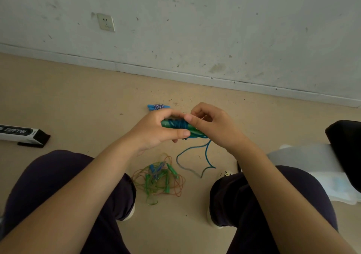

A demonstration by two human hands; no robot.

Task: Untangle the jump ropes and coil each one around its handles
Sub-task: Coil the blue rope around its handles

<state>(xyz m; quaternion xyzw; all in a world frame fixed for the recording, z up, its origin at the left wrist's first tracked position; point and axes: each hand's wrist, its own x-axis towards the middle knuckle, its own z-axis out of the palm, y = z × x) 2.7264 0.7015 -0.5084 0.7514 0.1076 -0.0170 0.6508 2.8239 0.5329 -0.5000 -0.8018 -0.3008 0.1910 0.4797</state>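
Observation:
My left hand (156,129) grips a pair of green handles (166,124) with blue rope (178,125) wound around their middle. My right hand (211,125) holds the other end of the bundle, thumb pressed on the coils. A loose tail of the blue rope (192,161) hangs down and loops on the floor between my knees. Below my hands lies a tangled pile of orange and green ropes with green handles (158,177). A coiled rope with light blue handles (157,107) lies on the floor behind my left hand.
A white and black box (23,133) lies on the floor at the left. A black object (345,146) and white plastic bag (312,167) sit at the right. My knees frame the pile, and a wall with a socket (105,22) stands ahead.

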